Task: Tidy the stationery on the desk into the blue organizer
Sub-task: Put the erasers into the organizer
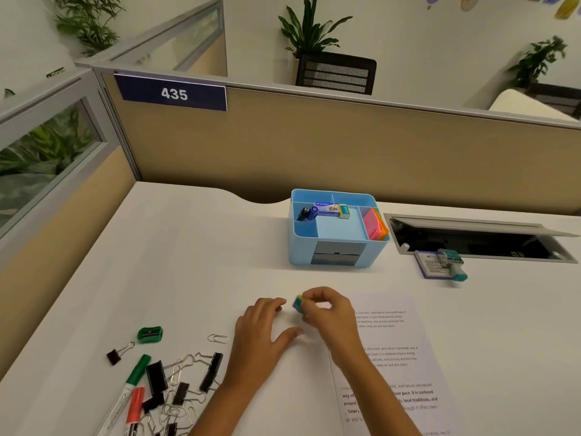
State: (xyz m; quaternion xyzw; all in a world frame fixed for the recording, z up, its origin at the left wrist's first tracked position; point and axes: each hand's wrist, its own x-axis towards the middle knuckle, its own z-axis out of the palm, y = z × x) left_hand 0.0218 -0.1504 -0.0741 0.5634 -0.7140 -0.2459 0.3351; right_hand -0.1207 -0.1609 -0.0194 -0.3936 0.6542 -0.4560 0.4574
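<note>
The blue organizer (336, 251) stands at the back of the white desk; it holds a staple box, an eraser, pen caps and pink and orange sticky notes. My right hand (330, 313) pinches a small blue and yellow eraser (297, 303) just above the desk, in front of the organizer. My left hand (262, 332) rests on the desk beside it, fingers relaxed, holding nothing. At the front left lie a green sharpener (150, 334), a lone paper clip (218, 338), several black binder clips (185, 377) with more paper clips, and a green marker (133, 380) and a red marker (135, 407).
A printed sheet of paper (405, 360) lies under my right forearm. A correction tape on its card (446, 265) sits right of the organizer, beside an open cable tray (478, 239). A beige partition (314, 146) closes the desk's back and left.
</note>
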